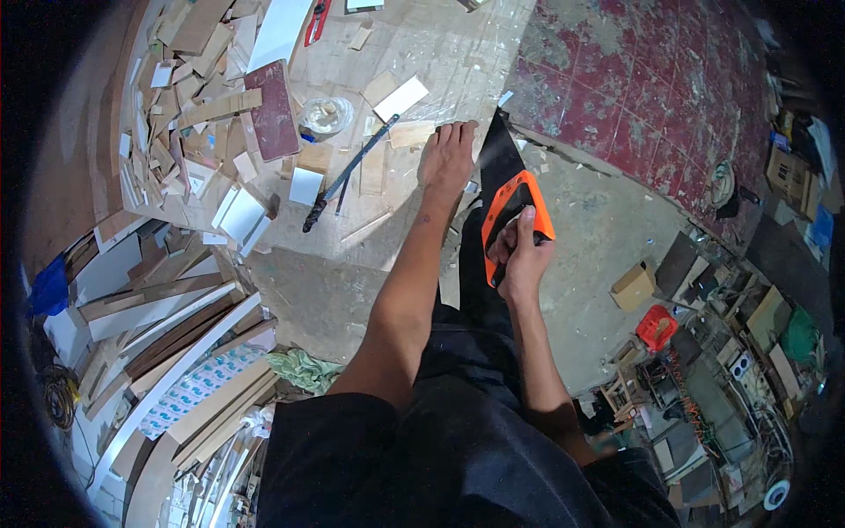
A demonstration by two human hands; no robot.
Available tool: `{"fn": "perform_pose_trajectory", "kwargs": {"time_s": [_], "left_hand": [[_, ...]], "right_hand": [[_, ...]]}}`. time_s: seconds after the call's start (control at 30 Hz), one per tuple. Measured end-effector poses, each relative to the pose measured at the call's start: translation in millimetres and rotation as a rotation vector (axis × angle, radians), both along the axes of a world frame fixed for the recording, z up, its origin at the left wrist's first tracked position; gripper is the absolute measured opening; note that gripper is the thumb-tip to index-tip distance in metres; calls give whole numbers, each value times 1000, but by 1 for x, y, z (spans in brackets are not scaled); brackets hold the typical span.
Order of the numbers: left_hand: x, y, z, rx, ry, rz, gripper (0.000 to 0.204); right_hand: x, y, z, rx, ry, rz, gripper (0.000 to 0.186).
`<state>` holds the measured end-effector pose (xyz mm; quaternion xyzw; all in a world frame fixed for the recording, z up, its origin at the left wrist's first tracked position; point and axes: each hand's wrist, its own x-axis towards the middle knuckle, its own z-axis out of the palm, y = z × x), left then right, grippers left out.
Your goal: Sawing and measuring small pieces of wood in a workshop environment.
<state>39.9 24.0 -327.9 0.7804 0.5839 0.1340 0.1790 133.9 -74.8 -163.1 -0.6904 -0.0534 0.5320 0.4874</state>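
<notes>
My right hand (523,251) is wrapped round the orange and black handle of a handsaw (500,154). Its dark blade points away from me, along the right edge of a pale wooden worktop (352,84). My left hand (450,157) lies flat on the worktop near that edge, left of the blade, its fingers stretched forward. Close to its fingertips is a small light wood offcut (411,135). Farther left lie a long thin dark bar (356,167), a roll of clear tape (326,115) and a dark red board (272,110).
Wood scraps (189,114) are heaped at the left of the worktop. Long boards (185,343) lean at lower left beside a green cloth (305,370). A red utility knife (317,22) lies far back. Right are worn red floor tiles (634,97), a cardboard box (633,286) and clutter.
</notes>
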Motion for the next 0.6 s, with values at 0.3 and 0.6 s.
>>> {"fn": "perform_pose_trajectory", "kwargs": {"time_s": [0.3,0.6], "left_hand": [[-1,-1,4,-92,57,6,41],[-1,1,8,-81,74,-6,40]], "right_hand": [[-16,-7,-16,-18,-18,-3,33],[-25,4,-12,-66,-53,48,42]]}}
